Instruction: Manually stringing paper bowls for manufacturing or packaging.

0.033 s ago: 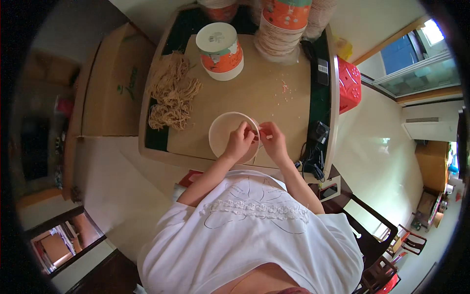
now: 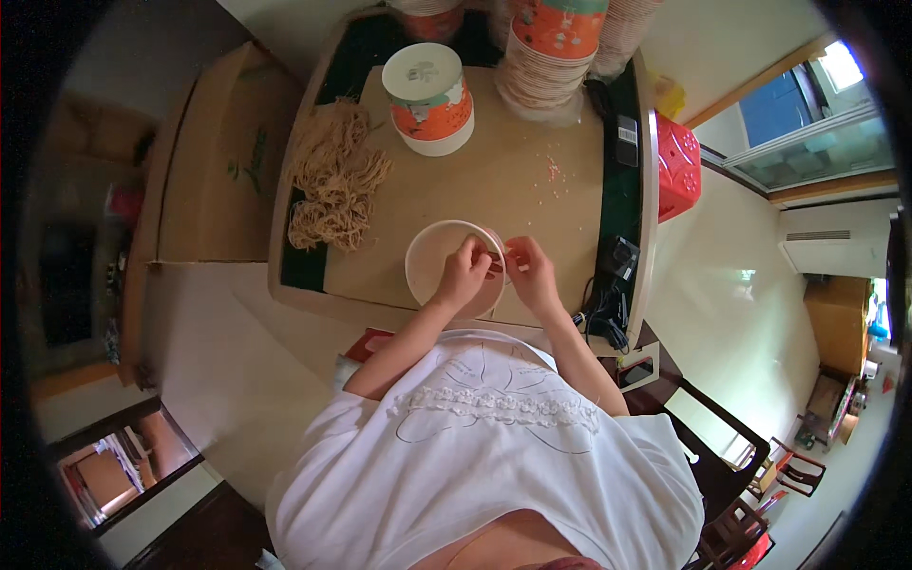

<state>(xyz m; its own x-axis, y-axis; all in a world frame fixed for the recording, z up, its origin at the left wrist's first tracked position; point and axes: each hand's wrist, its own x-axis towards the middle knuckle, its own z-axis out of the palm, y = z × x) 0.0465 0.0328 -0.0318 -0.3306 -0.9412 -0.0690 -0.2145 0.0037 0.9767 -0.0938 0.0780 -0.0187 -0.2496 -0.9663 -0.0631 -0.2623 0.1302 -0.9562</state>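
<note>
A white paper bucket (image 2: 427,266), tilted with its mouth toward me, stands at the near edge of the table. My left hand (image 2: 465,273) reaches over its mouth, fingers curled and pinched at the right side of the rim. From outside, my right hand (image 2: 532,273) meets the same part of the rim with closed fingertips. Whatever small piece may sit between the fingertips is too small to make out. Behind them stands an upside-down paper bucket (image 2: 430,109) with an orange and green printed band. A loose heap of tan twine (image 2: 332,176) lies to the left.
Stacked paper buckets (image 2: 546,71) in clear plastic stand at the back. Small pinkish bits (image 2: 553,171) are scattered on the brown cardboard sheet (image 2: 503,190). Black cables (image 2: 608,313) and a dark device (image 2: 622,255) lie at the right edge, near a red stool (image 2: 676,166).
</note>
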